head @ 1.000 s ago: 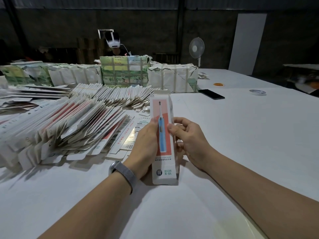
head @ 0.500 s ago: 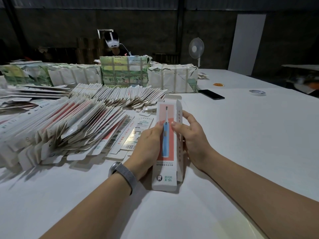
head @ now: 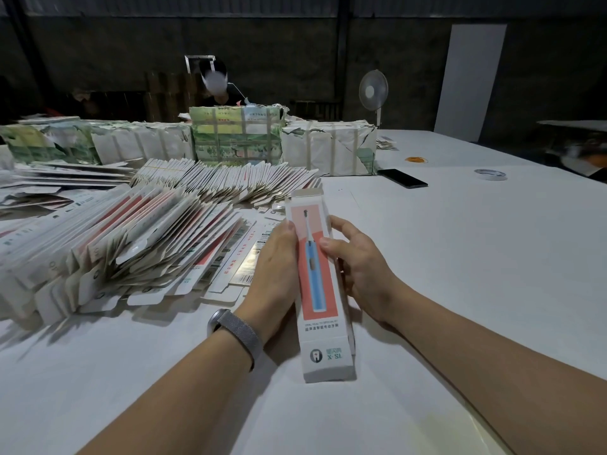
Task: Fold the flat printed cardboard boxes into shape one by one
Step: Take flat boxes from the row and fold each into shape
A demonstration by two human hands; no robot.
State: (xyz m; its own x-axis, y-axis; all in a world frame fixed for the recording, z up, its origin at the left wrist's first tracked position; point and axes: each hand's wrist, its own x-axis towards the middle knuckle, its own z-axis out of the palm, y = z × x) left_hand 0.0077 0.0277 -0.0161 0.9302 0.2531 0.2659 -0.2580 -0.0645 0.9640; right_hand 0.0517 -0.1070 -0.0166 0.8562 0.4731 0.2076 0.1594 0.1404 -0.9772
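Note:
A long white box printed with a blue toothbrush on a salmon panel stands squared up, its near end resting on the white table. My left hand grips its left side, thumb on the front face. My right hand holds the right side, thumb on the front and fingers behind. The far end flap is open. To the left lies a big fanned pile of flat boxes, with a second row of flat boxes behind it.
Wrapped bundles line the back of the table, with a person behind them. A black phone, a tape roll, rubber bands and a fan are at the right rear. Loose flat boxes lie beside my left hand.
The box has been pushed from nearly flat into a squared tube and drawn nearer to me; both hands have kept hold of its sides.

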